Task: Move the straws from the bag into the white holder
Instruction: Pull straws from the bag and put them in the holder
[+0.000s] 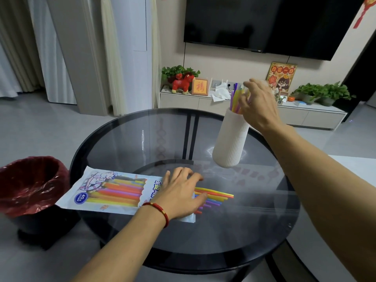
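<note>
A printed plastic bag (105, 190) full of coloured straws lies flat on the round dark glass table (183, 237). Several straws (215, 195) stick out of its open right end. My left hand (181, 192) rests flat on that end of the bag, fingers spread. The white ribbed holder (231, 139) stands at the far right of the table with several straws (235, 98) upright in it. My right hand (258, 104) hovers at the holder's mouth, fingers bent around the tops of those straws; whether it grips them is unclear.
A black bin with a red liner (30, 186) stands on the floor left of the table. Behind the table runs a low white cabinet (203, 101) with plants, a red toy horse and tissues, under a wall television (264, 23).
</note>
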`<control>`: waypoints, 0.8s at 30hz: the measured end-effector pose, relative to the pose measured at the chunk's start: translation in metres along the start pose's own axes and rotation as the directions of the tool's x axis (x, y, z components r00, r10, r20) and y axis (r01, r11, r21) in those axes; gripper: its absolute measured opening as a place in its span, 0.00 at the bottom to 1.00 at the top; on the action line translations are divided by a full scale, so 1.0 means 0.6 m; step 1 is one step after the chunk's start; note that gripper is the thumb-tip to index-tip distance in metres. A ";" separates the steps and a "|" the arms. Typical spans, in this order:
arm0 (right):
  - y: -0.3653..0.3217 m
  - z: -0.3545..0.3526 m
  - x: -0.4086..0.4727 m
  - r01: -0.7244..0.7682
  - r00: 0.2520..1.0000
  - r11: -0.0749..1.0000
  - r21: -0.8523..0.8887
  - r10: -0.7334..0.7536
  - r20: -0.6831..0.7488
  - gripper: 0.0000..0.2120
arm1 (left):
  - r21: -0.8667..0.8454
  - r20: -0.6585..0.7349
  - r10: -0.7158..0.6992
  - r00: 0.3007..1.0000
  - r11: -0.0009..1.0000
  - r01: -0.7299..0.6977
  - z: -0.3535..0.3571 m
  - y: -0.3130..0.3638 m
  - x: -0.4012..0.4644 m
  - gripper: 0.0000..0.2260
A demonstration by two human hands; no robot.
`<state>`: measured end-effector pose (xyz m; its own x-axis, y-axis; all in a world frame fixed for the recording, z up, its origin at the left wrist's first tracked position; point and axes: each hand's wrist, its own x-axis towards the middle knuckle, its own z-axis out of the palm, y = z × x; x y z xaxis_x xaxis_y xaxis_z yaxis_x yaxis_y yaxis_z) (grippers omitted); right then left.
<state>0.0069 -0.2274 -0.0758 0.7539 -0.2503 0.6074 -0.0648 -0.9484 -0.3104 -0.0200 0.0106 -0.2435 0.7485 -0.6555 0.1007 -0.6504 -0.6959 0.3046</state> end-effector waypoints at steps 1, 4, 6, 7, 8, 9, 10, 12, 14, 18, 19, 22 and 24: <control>-0.001 -0.002 -0.004 0.003 0.999 1.000 0.012 -0.003 -0.033 0.24 | 0.026 0.026 0.002 1.000 1.000 -0.002 -0.005 -0.002 -0.003 0.30; -0.009 -0.014 -0.028 0.052 0.975 0.996 0.079 -0.033 -0.220 0.22 | 0.100 0.156 -0.010 0.988 0.995 -0.005 -0.018 -0.020 -0.014 0.46; -0.013 -0.012 -0.060 0.112 0.968 0.987 0.117 -0.082 -0.237 0.19 | 0.130 0.246 -0.014 0.969 0.991 -0.019 -0.018 -0.033 -0.023 0.53; -0.013 -0.006 -0.081 0.121 0.975 0.979 0.164 -0.087 -0.204 0.16 | 0.137 0.266 -0.006 0.964 0.990 -0.032 -0.016 -0.038 -0.028 0.55; -0.012 0.003 -0.104 0.101 0.987 0.973 0.207 -0.073 -0.142 0.14 | 0.142 0.260 0.008 0.966 0.989 -0.047 -0.013 -0.042 -0.031 0.55; -0.009 0.014 -0.131 0.059 0.998 0.972 0.228 -0.051 -0.043 0.12 | 0.146 0.239 0.024 0.971 0.987 -0.060 -0.010 -0.044 -0.032 0.55; -0.005 0.028 -0.160 0.014 0.995 0.975 0.223 -0.035 0.094 0.11 | 0.144 0.218 0.034 0.975 0.987 -0.067 -0.009 -0.044 -0.033 0.54; 0.004 0.062 -0.215 -0.048 0.916 0.982 0.183 -0.030 0.401 0.12 | 0.126 0.186 0.043 0.982 0.990 -0.067 -0.008 -0.042 -0.033 0.54; 0.008 0.093 -0.261 -0.046 0.801 0.989 0.138 -0.046 0.597 0.17 | 0.111 0.148 0.052 0.988 0.991 -0.069 -0.008 -0.038 -0.033 0.54; -0.003 0.124 -0.303 0.052 0.729 0.997 0.053 -0.074 0.681 0.19 | 0.121 0.084 0.080 0.993 0.989 -0.090 -0.012 -0.032 -0.036 0.53; -0.006 0.128 -0.305 0.067 0.719 0.996 0.054 -0.086 0.690 0.18 | 0.130 0.074 0.085 0.994 0.987 -0.095 -0.013 -0.031 -0.035 0.52; -0.009 0.135 -0.303 0.105 0.677 0.993 0.049 -0.108 0.728 0.16 | 0.153 0.052 0.093 0.994 0.983 -0.100 -0.014 -0.030 -0.035 0.50; -0.004 0.133 -0.300 0.128 0.657 0.991 0.042 -0.117 0.745 0.15 | 0.155 0.050 0.085 0.995 0.984 -0.092 -0.011 -0.029 -0.036 0.48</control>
<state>-0.0763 -0.1646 -0.2429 0.9897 0.0915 -0.1098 0.0602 -0.9636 -0.2603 -0.0240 0.0387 -0.2444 0.6830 -0.7262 0.0791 -0.7287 -0.6697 0.1436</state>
